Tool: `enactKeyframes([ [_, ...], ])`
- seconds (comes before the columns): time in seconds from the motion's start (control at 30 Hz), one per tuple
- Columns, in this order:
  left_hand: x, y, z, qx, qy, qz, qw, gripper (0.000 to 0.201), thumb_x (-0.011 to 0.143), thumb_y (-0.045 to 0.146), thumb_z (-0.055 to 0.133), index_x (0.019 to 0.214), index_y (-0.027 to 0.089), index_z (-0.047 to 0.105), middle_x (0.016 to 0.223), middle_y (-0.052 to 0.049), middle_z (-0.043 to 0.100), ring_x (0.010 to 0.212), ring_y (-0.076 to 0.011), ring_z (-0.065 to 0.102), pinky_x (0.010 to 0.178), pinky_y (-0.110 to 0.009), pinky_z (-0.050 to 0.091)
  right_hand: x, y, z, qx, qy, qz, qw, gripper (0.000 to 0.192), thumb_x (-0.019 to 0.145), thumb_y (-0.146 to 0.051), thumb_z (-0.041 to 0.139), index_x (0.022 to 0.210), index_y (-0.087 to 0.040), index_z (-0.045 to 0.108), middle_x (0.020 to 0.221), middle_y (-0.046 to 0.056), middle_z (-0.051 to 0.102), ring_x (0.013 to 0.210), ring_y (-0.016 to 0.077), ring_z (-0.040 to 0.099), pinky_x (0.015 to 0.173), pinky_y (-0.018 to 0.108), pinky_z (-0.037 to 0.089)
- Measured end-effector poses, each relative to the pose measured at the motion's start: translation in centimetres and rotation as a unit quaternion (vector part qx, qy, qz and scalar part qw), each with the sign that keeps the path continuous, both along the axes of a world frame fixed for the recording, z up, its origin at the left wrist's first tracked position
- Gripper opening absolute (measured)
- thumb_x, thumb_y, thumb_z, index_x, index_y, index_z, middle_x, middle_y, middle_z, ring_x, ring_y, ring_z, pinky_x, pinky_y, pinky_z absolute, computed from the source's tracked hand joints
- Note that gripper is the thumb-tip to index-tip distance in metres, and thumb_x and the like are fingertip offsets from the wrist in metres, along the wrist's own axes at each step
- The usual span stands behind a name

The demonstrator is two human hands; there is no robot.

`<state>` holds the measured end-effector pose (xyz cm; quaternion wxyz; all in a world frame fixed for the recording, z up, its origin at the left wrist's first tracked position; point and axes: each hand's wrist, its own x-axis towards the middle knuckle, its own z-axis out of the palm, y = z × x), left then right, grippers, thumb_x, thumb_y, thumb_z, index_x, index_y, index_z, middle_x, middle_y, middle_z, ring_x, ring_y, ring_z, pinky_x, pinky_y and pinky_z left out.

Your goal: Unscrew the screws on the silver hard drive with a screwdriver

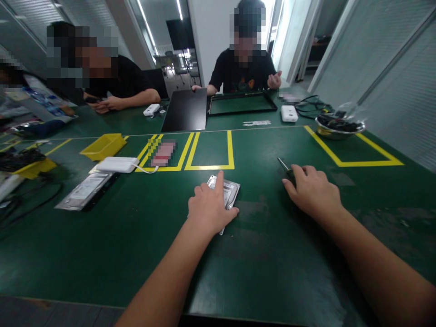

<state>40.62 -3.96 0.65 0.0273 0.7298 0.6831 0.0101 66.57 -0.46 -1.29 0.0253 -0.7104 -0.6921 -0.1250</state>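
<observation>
- Resting flat on the hard drive (227, 190), the left hand (210, 210) covers its near-left part, fingers loosely spread, index finger stretched toward the far edge and thumb lying along the right edge; it presses down and does not pinch.
- Lying on the green table (136, 245) just nearer than the yellow tape box (211, 150), the hard drive sits tilted, its long axis running from near-left to far-right, and only its far and right portions show past the hand.
- Closing over the handle of a screwdriver (285, 168), the right hand (313, 190) has its fingers curled together; the metal shaft pokes out to the far-left beyond the knuckles. Whether the tool is lifted or flat on the table, I cannot tell.
- Pointing far-left, the screwdriver tip sits to the right of the hard drive and well apart from it, with bare table between.
- Being already on the drive, the left hand is the nearer one; the right hand stands off to the right at about the same depth.
- Sitting at the far side are two other people, their hands near a black frame (242, 103) and a laptop (185, 110), apart from this work.
</observation>
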Motion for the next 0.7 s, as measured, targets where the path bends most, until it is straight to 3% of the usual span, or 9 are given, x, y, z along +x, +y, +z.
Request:
enactKeyframes([
  [0.23,0.0,0.0,-0.3,0.013,0.001,0.002,1.0,0.096,0.074,0.066,0.06,0.151,0.019,0.026,0.112,-0.022,0.06,0.103,-0.0422,0.058,0.076,-0.049,0.05,-1.0,-0.9,0.9,0.048,-0.01,0.034,0.998,0.048,0.097,-0.05,0.035,0.123,-0.014,0.055,0.12,0.019,0.056,0.1,0.0328,0.054,0.069,0.038,0.041],
  [0.37,0.0,-0.1,-0.4,0.02,-0.004,0.003,1.0,0.095,0.074,0.066,0.061,0.15,0.019,0.028,0.113,-0.023,0.06,0.103,-0.0423,0.058,0.076,-0.049,0.049,-2.6,-2.0,0.7,0.038,0.061,0.149,0.986,0.037,0.097,-0.043,0.041,0.109,-0.013,0.06,0.107,0.016,0.06,0.095,0.0282,0.054,0.076,0.038,0.042],
  [0.5,-0.1,-0.2,-0.6,0.027,-0.011,0.003,1.0,0.096,0.074,0.067,0.062,0.15,0.018,0.029,0.113,-0.024,0.06,0.103,-0.0432,0.058,0.075,-0.049,0.049,-4.8,-3.7,0.4,-0.007,0.089,0.248,0.965,0.024,0.098,-0.036,0.044,0.099,-0.02,0.062,0.098,0.008,0.061,0.09,0.0193,0.056,0.079,0.03,0.043],
  [0.6,-0.3,-0.4,-0.6,0.025,-0.013,-0.005,1.0,0.097,0.075,0.074,0.057,0.15,0.018,0.03,0.115,-0.025,0.06,0.102,-0.0437,0.058,0.075,-0.048,0.049,-5.1,-3.9,0.4,-0.009,0.077,0.24,0.968,0.024,0.097,-0.034,0.045,0.095,-0.019,0.063,0.094,0.008,0.06,0.088,0.0205,0.055,0.077,0.031,0.042],
  [0.7,-0.6,-0.7,-0.4,0.013,-0.018,-0.013,1.0,0.097,0.078,0.08,0.045,0.152,0.019,0.029,0.117,-0.026,0.059,0.102,-0.0446,0.059,0.075,-0.049,0.05,-3.7,-3.1,0.6,0.008,0.055,0.189,0.98,0.026,0.096,-0.034,0.045,0.096,-0.016,0.064,0.095,0.012,0.06,0.088,0.0246,0.054,0.076,0.036,0.041],
])
